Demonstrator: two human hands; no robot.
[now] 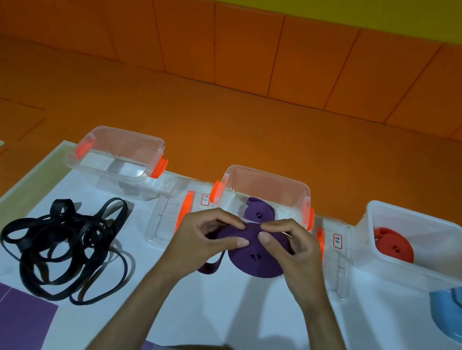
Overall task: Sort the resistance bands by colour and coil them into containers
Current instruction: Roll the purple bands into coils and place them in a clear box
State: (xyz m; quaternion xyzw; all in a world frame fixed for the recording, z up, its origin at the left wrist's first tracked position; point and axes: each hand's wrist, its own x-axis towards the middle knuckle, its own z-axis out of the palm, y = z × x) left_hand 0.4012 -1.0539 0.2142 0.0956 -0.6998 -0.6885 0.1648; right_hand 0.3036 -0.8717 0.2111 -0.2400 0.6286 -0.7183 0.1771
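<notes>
The left hand (pixel 207 238) and right hand (pixel 288 245) both pinch a coiled purple band (pixel 251 262), thumbs on top, above the table (pixel 231 312) just in front of the middle container (pixel 269 178). A second purple coil (pixel 257 211) lies inside that container. Black bands (pixel 67 248) lie tangled at left. A red coil (pixel 393 245) sits in the right container (pixel 419 214).

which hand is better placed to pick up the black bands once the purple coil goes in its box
Left, probably. The black bands lie tangled on the table on the left hand's side. The right hand is on the far side of the purple coil, which both hands pinch.
</notes>
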